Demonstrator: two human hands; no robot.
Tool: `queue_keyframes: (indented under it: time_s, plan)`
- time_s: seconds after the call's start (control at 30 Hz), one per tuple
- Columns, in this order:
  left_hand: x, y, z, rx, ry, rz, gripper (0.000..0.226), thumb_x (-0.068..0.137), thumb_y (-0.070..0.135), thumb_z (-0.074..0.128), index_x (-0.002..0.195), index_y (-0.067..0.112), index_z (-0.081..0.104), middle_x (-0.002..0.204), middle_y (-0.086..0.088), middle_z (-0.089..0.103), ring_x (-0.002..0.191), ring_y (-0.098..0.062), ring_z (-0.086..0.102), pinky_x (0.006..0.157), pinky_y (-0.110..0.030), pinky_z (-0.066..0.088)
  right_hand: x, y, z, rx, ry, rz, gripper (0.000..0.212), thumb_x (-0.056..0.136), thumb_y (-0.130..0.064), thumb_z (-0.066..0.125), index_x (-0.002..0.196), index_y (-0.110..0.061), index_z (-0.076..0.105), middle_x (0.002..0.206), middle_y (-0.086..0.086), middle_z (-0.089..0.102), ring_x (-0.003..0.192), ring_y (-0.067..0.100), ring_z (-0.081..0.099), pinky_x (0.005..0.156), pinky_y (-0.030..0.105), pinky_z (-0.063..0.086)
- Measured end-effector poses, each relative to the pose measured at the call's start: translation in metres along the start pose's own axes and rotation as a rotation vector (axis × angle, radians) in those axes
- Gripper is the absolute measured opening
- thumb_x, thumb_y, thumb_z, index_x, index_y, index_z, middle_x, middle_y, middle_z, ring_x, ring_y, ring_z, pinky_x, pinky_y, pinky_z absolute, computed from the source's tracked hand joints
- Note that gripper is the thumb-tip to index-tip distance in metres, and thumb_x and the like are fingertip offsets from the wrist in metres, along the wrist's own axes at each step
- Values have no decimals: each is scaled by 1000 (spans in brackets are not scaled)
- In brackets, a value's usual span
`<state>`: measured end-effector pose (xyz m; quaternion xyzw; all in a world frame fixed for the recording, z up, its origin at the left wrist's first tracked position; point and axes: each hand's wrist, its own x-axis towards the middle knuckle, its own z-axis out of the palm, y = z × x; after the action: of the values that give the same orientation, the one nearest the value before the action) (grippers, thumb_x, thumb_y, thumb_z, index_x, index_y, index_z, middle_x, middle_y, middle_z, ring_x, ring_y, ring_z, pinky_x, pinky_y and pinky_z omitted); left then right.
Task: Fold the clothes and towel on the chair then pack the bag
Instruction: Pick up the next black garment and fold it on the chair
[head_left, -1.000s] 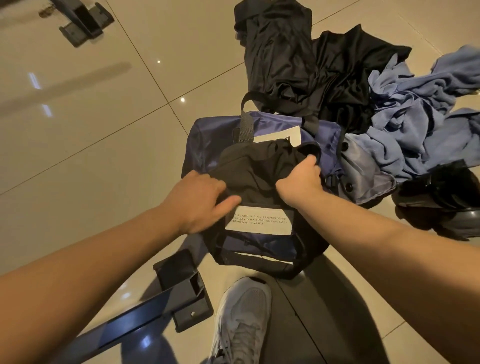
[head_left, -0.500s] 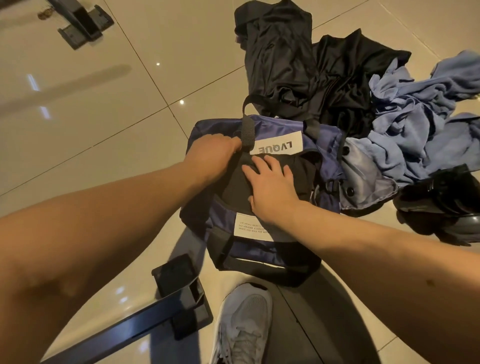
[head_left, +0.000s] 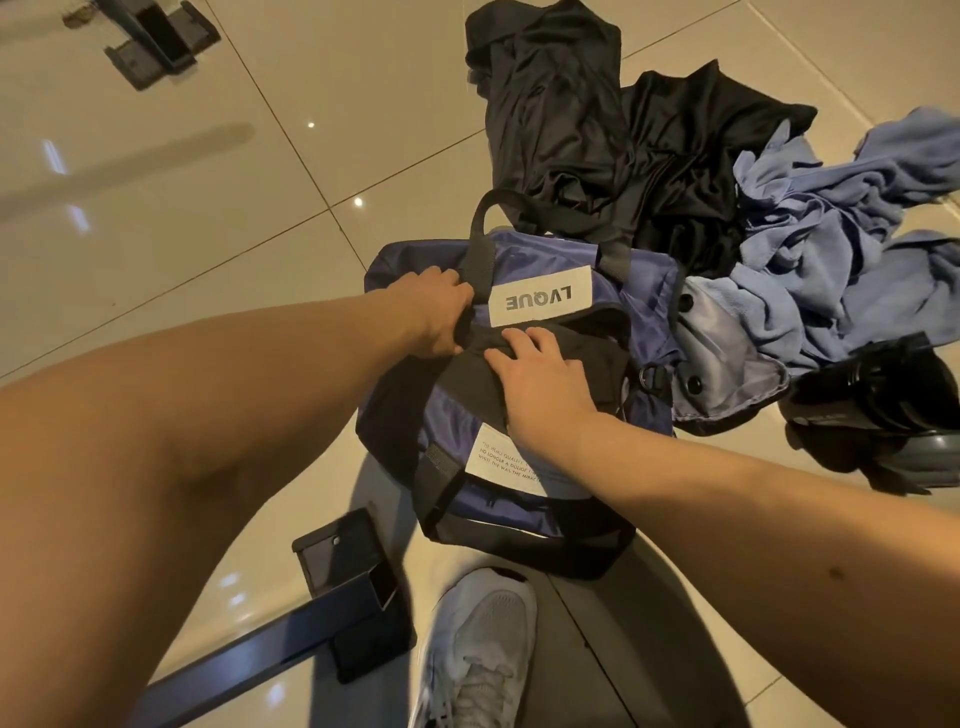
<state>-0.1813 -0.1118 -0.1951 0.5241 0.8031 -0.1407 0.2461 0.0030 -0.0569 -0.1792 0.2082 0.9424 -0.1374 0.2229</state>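
Observation:
A navy bag (head_left: 613, 291) with black straps and a white LVQUE label lies on the tiled floor. Black cloth (head_left: 592, 353) fills its open top. My left hand (head_left: 436, 312) grips the bag's rim beside the far black strap. My right hand (head_left: 540, 384) lies flat on the black cloth, fingers straight, pressing it down. Behind the bag sits a heap of black clothes (head_left: 597, 135). To the right lies a crumpled light-blue towel (head_left: 841, 244) and a blue snap-button garment (head_left: 727, 364).
A black shoe (head_left: 883, 395) sits at the right, by the blue garment. My grey sneaker (head_left: 478, 644) stands just in front of the bag. A dark metal furniture foot (head_left: 353, 587) is at lower left, another (head_left: 156, 36) at top left.
Both hands moved from the bag's near side to its far rim. The left hand now grips the rim by the strap; the right hand went from clutching the cloth to pressing it flat.

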Motion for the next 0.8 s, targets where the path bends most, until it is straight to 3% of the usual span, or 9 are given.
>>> queue_keyframes:
  time_s: [0.17, 0.27, 0.37, 0.53, 0.67, 0.8]
  plan:
    - [6, 9, 12, 91, 84, -33, 56, 98, 38, 64, 146, 19, 41, 144, -12, 48, 129, -33, 48, 107, -47, 43, -1, -2, 3, -45, 12, 8, 83, 85, -18, 77, 154, -24, 31, 162, 6, 18, 148, 35, 13, 105, 57, 41]
    - [3, 10, 12, 85, 116, -30, 42, 103, 31, 57, 143, 19, 47, 136, -12, 53, 122, -30, 52, 96, -43, 47, 1, 0, 6, -68, 44, 1, 79, 84, -18, 77, 151, -24, 36, 157, 8, 24, 143, 36, 20, 101, 54, 45]
    - [-5, 4, 8, -82, 226, -42, 28, 107, 31, 47, 126, 18, 62, 118, -7, 61, 100, -23, 59, 77, -33, 44, 5, 5, 10, -74, 89, -12, 74, 80, -17, 81, 143, -22, 43, 144, 10, 33, 132, 35, 31, 95, 48, 51]
    - [-36, -3, -10, -447, 566, -172, 24, 105, 38, 47, 109, 22, 65, 101, 6, 61, 86, -11, 52, 75, -30, 38, 18, 16, 11, -10, 107, -85, 62, 84, -9, 76, 137, -19, 46, 131, 11, 38, 121, 31, 38, 82, 38, 55]
    - [-46, -5, -8, -534, 648, -241, 28, 104, 42, 49, 114, 24, 68, 107, 6, 67, 86, -8, 53, 75, -28, 38, 33, 14, 2, 65, 244, -175, 42, 91, -3, 66, 131, -13, 57, 122, 10, 47, 113, 28, 43, 85, 44, 53]
    - [-46, -1, -8, -568, 648, -283, 28, 104, 42, 48, 116, 25, 68, 107, 7, 67, 85, -7, 54, 74, -28, 39, 43, 4, -8, 146, 357, -191, 53, 92, -10, 68, 143, -13, 53, 137, 13, 51, 124, 32, 45, 99, 47, 47]
